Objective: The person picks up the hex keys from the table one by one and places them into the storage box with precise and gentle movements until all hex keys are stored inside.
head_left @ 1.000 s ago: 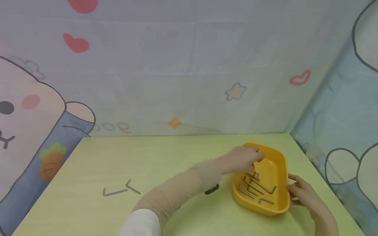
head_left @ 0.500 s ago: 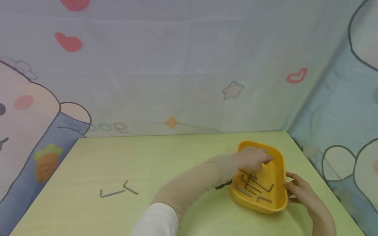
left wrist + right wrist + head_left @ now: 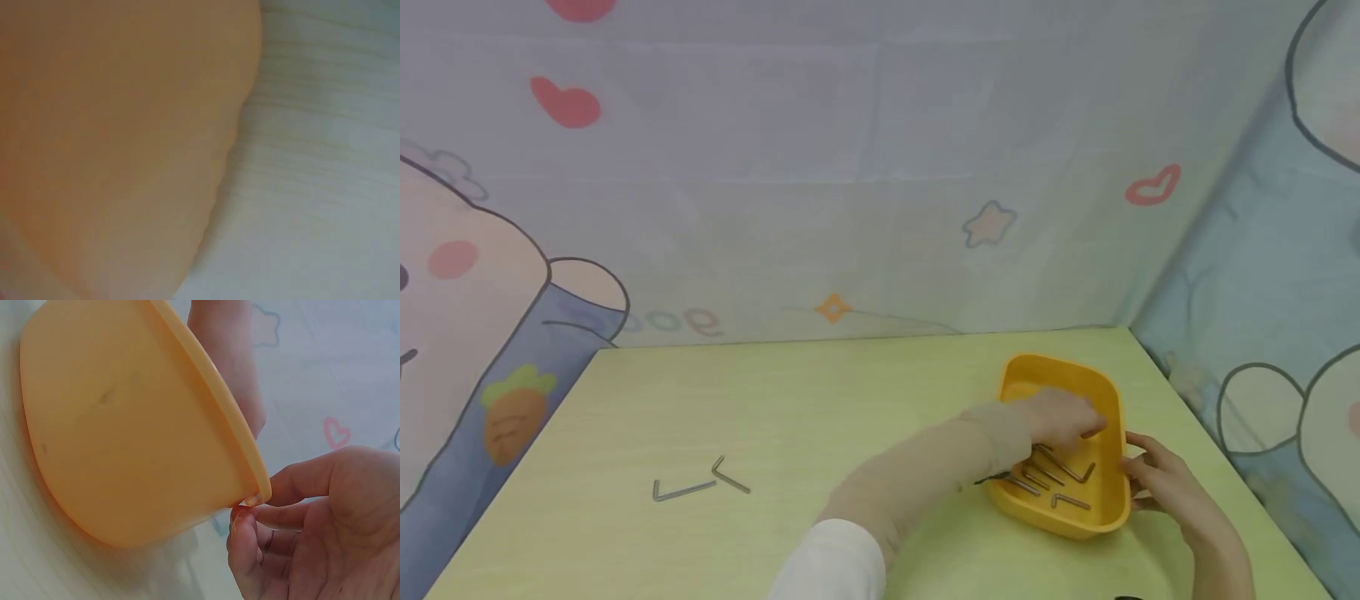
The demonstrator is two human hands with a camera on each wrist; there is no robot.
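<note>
In the head view a yellow plastic tray (image 3: 1052, 525) stands at the right of the table. Several L-shaped hex keys (image 3: 1071, 502) lie in it. My left hand (image 3: 1060, 417) reaches over the left rim into the tray, blurred; its fingertips and anything between them cannot be made out. My right hand (image 3: 1161, 483) is at the tray's right side; in the right wrist view its thumb and fingers (image 3: 300, 487) pinch the rim. Only the tray's outer wall (image 3: 125, 437) shows there. Skin fills most of the left wrist view.
Two more hex keys, one long (image 3: 685, 492) and one shorter (image 3: 730, 477), lie on the pale green table (image 3: 820, 392) at left. A printed cloth (image 3: 775, 167) hangs behind the table and along its sides.
My left hand has moved right and lower over the tray, covering some of the hex keys. My right hand keeps its hold on the rim. The head view has shifted slightly.
</note>
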